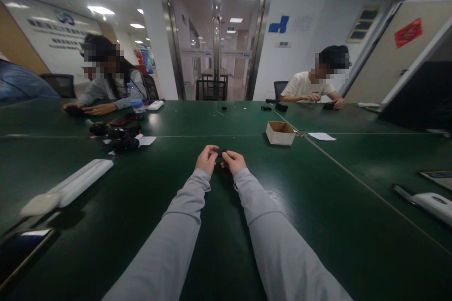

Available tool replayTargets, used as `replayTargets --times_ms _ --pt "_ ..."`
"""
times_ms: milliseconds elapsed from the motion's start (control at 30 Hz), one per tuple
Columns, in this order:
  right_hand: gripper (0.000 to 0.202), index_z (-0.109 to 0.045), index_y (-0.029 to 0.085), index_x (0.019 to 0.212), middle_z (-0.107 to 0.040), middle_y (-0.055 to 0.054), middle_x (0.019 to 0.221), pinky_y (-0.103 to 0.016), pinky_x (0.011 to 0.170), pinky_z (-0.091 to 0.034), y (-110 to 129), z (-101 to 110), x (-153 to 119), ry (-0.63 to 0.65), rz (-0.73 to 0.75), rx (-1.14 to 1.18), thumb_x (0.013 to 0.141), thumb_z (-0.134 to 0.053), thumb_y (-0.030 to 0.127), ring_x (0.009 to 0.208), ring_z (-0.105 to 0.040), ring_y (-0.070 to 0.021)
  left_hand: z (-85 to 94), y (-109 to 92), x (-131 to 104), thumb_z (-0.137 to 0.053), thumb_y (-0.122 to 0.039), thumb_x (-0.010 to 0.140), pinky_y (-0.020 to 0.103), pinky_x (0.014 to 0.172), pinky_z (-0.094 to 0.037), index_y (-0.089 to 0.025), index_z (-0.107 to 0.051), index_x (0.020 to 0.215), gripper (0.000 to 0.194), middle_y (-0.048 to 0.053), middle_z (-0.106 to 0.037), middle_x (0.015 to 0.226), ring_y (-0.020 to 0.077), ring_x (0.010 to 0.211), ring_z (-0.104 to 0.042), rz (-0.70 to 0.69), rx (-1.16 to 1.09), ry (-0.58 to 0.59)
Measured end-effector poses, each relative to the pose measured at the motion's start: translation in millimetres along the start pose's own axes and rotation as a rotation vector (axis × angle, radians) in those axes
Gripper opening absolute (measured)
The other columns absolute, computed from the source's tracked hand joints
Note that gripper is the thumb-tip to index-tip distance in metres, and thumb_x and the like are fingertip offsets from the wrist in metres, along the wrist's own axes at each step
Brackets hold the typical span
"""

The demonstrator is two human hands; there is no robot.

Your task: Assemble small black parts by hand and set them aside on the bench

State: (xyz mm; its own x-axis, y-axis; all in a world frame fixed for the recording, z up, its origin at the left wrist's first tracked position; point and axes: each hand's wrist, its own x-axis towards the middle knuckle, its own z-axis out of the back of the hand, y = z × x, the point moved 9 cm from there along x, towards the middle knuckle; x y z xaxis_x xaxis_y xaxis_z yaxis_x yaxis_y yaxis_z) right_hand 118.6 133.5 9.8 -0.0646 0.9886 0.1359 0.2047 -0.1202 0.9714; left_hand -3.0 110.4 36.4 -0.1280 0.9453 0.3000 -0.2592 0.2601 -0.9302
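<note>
Both my arms, in light grey sleeves, reach forward over the green table (151, 207). My left hand (206, 159) and my right hand (233, 162) meet in the middle, just above the tabletop. Between their fingertips is a small black object (221, 153), pinched from both sides. Its kind is too small to make out, and the fingers cover part of it. Ahead and to the right of my hands stands a small open cardboard box (280, 137), pale outside and brown inside.
Left lie a bundle of black gear (122, 138), a white elongated item (84, 181) and a phone (24, 249). A water bottle (136, 99) stands near one co-worker (109, 80). Another person (314, 80) handles something black across the table. Paper (321, 136) lies right of the box.
</note>
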Motion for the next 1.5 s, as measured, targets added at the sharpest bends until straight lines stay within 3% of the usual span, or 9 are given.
replayTargets --times_ms 367,600,733,833,1000,1133,1233,1367,1500 --pt "0.033 -0.057 0.012 0.074 -0.052 0.002 0.047 -0.019 0.039 -0.045 -6 -1 3 0.029 -0.014 0.068 0.060 -0.071 0.038 0.040 -0.051 -0.0096 0.0 11 6 -0.054 -0.030 0.070 0.016 0.045 -0.040 -0.015 -0.059 0.091 0.027 0.002 -0.054 0.073 0.0078 0.055 -0.047 0.013 -0.096 -0.033" --pt "0.048 -0.035 0.020 0.086 -0.056 0.005 0.061 -0.025 0.046 -0.053 -5 -3 -4 0.006 0.016 0.188 0.061 -0.074 0.035 0.046 -0.058 -0.0130 -0.9 11 7 -0.064 -0.044 0.062 0.016 0.044 -0.042 -0.013 -0.061 0.089 0.041 0.005 -0.057 0.080 0.0100 0.062 -0.052 0.061 -0.270 -0.033" --pt "0.040 -0.034 0.020 0.089 -0.054 0.007 0.057 -0.022 0.039 -0.049 -3 -13 -14 0.125 -0.075 0.007 0.068 -0.068 0.027 0.041 -0.056 -0.0124 -7.6 14 -1 -0.061 -0.043 0.065 0.018 0.043 -0.043 -0.012 -0.058 0.088 0.038 0.004 -0.057 0.078 0.0088 0.055 -0.051 0.081 -0.247 0.007" --pt "0.026 -0.041 0.017 0.084 -0.055 0.004 0.060 -0.019 0.034 -0.045 0 -5 -24 0.167 -0.129 -0.199 0.069 -0.062 0.015 0.038 -0.053 -0.0101 -13.5 13 -15 -0.059 -0.036 0.069 0.020 0.046 -0.046 -0.013 -0.057 0.086 0.028 0.004 -0.058 0.076 0.0085 0.052 -0.052 0.081 -0.124 0.033" --pt "0.042 -0.043 0.021 0.103 -0.055 0.002 0.080 -0.020 0.042 -0.048 25 29 -59 0.124 -0.100 -0.160 0.065 -0.058 0.011 0.043 -0.053 -0.0065 -42.3 -9 -50 -0.061 -0.025 0.068 0.020 0.048 -0.046 -0.016 -0.059 0.080 0.016 0.004 -0.060 0.079 0.0091 0.054 -0.054 0.013 0.039 0.212" --pt "0.040 -0.049 0.018 0.101 -0.053 0.000 0.080 -0.022 0.049 -0.047 45 34 -115 0.287 -0.109 -0.148 0.063 -0.063 0.022 0.051 -0.055 -0.0088 -65.6 -21 -95 -0.060 -0.015 0.065 0.019 0.052 -0.046 -0.015 -0.058 0.081 0.016 0.003 -0.062 0.074 0.0097 0.057 -0.055 0.139 0.027 0.304" --pt "0.041 -0.053 0.017 0.098 -0.054 -0.002 0.084 -0.020 0.046 -0.043 58 49 -162 0.243 -0.102 -0.245 0.062 -0.069 0.028 0.053 -0.053 -0.0087 -77.3 -40 -142 -0.057 -0.010 0.063 0.019 0.052 -0.046 -0.013 -0.058 0.083 0.021 0.004 -0.062 0.081 0.0100 0.059 -0.057 0.189 -0.063 0.419" --pt "0.032 -0.057 0.016 0.093 -0.054 -0.001 0.068 -0.022 0.047 -0.041 65 63 -217 0.189 -0.140 -0.329 0.069 -0.064 0.036 0.053 -0.050 -0.0107 -78.2 -79 -209 -0.057 -0.014 0.060 0.018 0.053 -0.046 -0.015 -0.057 0.094 0.033 0.007 -0.053 0.102 0.0117 0.071 -0.059 0.158 -0.108 0.653" --pt "0.029 -0.059 0.019 0.090 -0.057 -0.003 0.068 -0.026 0.052 -0.044 72 65 -253 0.146 -0.145 -0.455 0.071 -0.061 0.040 0.057 -0.052 -0.0149 -65.3 -104 -244 -0.057 -0.016 0.058 0.024 0.063 -0.048 -0.022 -0.054 0.107 0.050 0.007 -0.045 0.116 0.0144 0.080 -0.055 0.034 0.170 0.773"
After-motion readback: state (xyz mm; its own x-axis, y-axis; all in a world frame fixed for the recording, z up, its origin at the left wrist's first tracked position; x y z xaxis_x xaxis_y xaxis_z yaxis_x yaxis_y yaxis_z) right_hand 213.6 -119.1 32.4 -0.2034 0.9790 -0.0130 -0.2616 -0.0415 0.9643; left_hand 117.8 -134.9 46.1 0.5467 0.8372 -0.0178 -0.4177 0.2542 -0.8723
